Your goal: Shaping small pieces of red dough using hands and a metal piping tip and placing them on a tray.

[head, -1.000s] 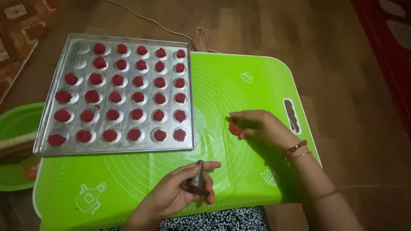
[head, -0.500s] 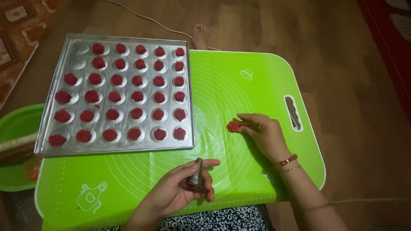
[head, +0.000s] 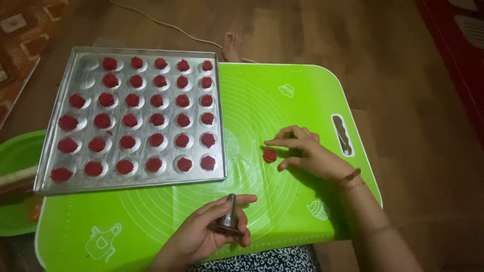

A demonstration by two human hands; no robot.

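Note:
A small red dough piece (head: 269,155) lies on the green mat (head: 282,106). My right hand (head: 307,153) rests just right of it, fingers spread and curved around it, fingertips touching or nearly touching it. Near the mat's front edge my left hand (head: 209,234) grips a small metal cone-shaped nozzle (head: 229,215), tip up. To the left a square metal tray (head: 217,174) holds several rows of red dough pieces (head: 157,119).
A green bowl (head: 12,156) with a rolling-pin-like stick sits at the far left. The green board has a handle slot (head: 343,135) on its right side. A bare foot (head: 232,46) and a cord lie on the wooden floor behind.
My right hand has slid slightly right and opened its fingers, leaving the red piece lying on the mat. The left hand with the nozzle has hardly moved.

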